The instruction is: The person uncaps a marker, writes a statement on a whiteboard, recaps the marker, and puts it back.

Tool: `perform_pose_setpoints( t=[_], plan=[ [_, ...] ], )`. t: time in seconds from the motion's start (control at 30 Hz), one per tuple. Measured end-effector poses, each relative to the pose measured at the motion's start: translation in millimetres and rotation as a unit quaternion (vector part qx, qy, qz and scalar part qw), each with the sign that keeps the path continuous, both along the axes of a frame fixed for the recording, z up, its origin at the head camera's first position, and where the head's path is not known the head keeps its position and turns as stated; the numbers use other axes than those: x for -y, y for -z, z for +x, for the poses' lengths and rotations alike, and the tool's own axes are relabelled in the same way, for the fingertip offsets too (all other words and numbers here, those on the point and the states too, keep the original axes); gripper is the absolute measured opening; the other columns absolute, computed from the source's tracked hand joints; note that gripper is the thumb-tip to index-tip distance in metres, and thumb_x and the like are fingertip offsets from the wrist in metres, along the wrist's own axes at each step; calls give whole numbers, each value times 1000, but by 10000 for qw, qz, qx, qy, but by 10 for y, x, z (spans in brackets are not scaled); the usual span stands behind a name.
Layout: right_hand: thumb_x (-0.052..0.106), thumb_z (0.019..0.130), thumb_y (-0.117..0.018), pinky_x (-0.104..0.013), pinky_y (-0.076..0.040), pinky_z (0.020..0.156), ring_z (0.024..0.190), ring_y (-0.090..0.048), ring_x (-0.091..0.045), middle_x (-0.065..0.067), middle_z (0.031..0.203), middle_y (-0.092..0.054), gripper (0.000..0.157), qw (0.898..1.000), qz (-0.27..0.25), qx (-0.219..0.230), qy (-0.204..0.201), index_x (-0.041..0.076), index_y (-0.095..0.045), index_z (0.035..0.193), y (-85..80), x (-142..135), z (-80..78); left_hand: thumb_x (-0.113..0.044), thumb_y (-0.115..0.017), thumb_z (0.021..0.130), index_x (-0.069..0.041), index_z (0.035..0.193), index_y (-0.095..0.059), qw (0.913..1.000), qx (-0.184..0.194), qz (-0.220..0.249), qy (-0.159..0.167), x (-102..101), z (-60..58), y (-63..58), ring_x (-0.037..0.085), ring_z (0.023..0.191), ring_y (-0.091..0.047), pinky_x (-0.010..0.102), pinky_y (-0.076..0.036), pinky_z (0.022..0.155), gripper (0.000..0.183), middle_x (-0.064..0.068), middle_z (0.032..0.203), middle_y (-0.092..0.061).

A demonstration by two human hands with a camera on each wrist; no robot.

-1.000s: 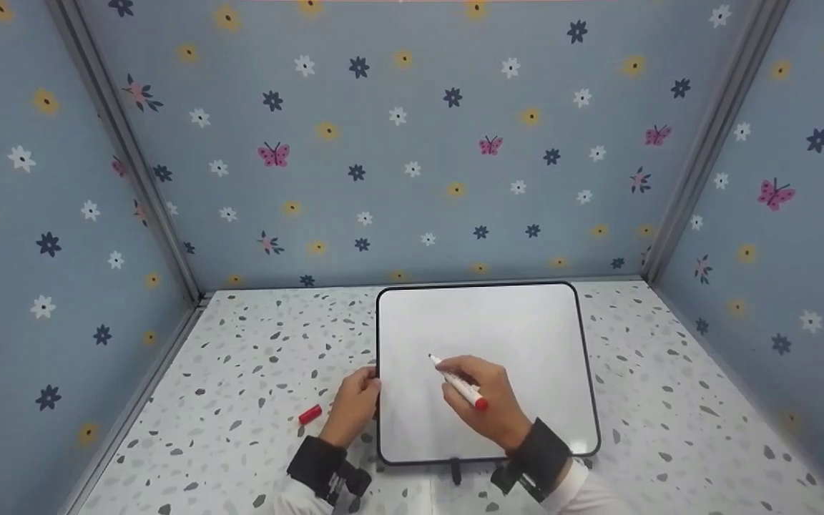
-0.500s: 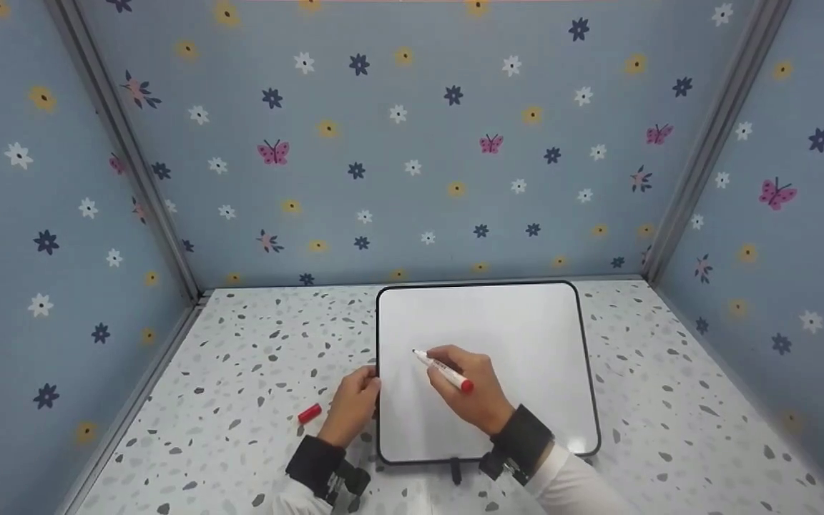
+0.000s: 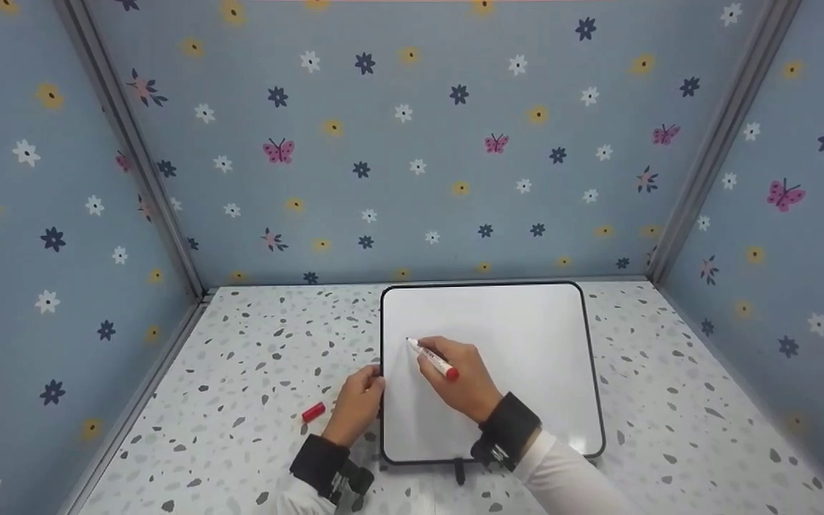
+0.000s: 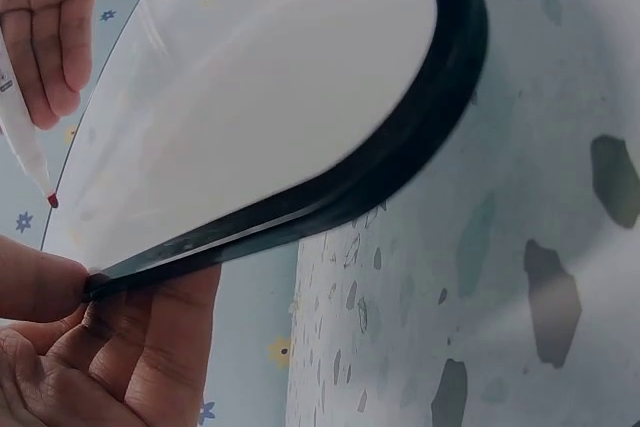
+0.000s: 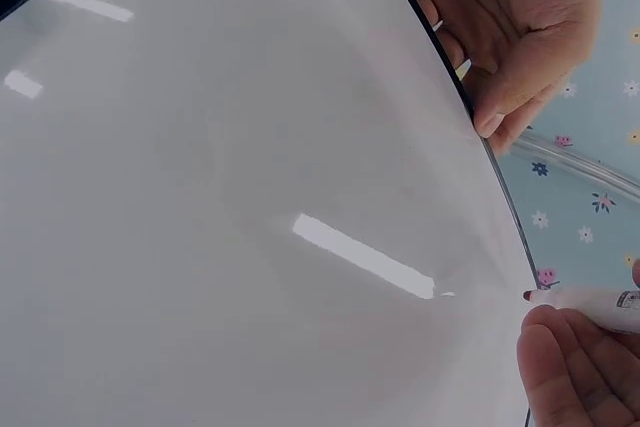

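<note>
Head view has the right hand (image 3: 463,375) shifted up and left across the board (image 3: 519,322) with the marker (image 3: 431,359), which seems to place its nib (image 5: 528,296) for work on the left part; contact I cannot tell. Its grip is clamped around the marker, white, red-ended, uncapped; the left hand (image 3: 357,400) pinches the board's left edge. The red cap (image 3: 313,412) lies on the table (image 3: 240,386).

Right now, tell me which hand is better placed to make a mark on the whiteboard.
Probably the right hand: it holds the marker, its bare tip over the whiteboard, while the left hand pinches the whiteboard's edge.
</note>
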State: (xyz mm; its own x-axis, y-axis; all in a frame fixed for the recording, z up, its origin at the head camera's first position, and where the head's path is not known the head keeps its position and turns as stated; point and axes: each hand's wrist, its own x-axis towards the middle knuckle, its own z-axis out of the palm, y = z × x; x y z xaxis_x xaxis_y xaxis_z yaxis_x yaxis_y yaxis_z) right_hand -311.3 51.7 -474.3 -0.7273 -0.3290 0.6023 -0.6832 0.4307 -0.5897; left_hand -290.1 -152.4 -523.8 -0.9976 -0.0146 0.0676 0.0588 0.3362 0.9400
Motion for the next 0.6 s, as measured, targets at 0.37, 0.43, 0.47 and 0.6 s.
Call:
perform_pose_setpoints(
  t=[0.37,0.43,0.47,0.6],
  plan=[
    [4,101,-68,-46,-67,83,93,-79,-31,-22,111,-81,23,10000,38,3,-46,-9,-76,118,-1,65,-66,-10,-47,110,9,134,-65,9999,-92,83,115,19,27,0,21,91,-67,34,-59,72,36,17,108,-74],
    [4,101,-68,-47,-67,84,93,-79,-31,-22,111,-81,23,10000,47,-5,-33,-8,-76,118,6,62,-69,-10,-47,109,9,134,-65,9999,-103,66,103,17,29,-8,21,91,-67,35,-60,73,36,17,108,-74],
    [3,100,-68,-47,-67,84,93,-79,-31,-21,111,-82,23,10000,49,-8,-20,-9,-76,118,7,58,-68,-10,-48,109,9,134,-65,9999,-100,65,94,14,30,-14,22,93,-68,36,-60,74,36,18,109,-74],
    [3,100,-69,-46,-67,83,93,-80,-30,-21,111,-82,23,10000,86,29,36,-8,-77,118,5,47,-63,-10,-48,109,9,133,-66,9999,-110,41,82,6,27,-32,25,98,-70,39,-63,78,35,20,114,-74]
  ],
)
